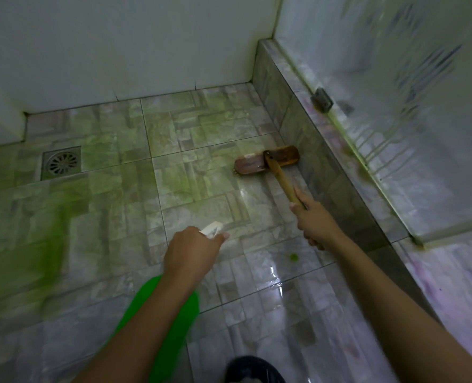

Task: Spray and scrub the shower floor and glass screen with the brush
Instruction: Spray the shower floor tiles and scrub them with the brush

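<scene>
Near the drain (61, 162), our right hand (316, 220) closed round the brush (266, 160) handle: stiff, light wood; left hand (192, 251) clasped the spray bottle (161, 322).

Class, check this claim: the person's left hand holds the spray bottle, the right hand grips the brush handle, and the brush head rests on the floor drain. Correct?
Not quite. The head view shows the brush head beside the tiled kerb, far from the floor drain. The left hand with spray bottle and right hand are correct.

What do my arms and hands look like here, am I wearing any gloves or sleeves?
No gloves or sleeves show. Both forearms are bare as far as the picture reaches, and the left hand and right hand are bare too. No watch, ring or bracelet is visible.
</scene>
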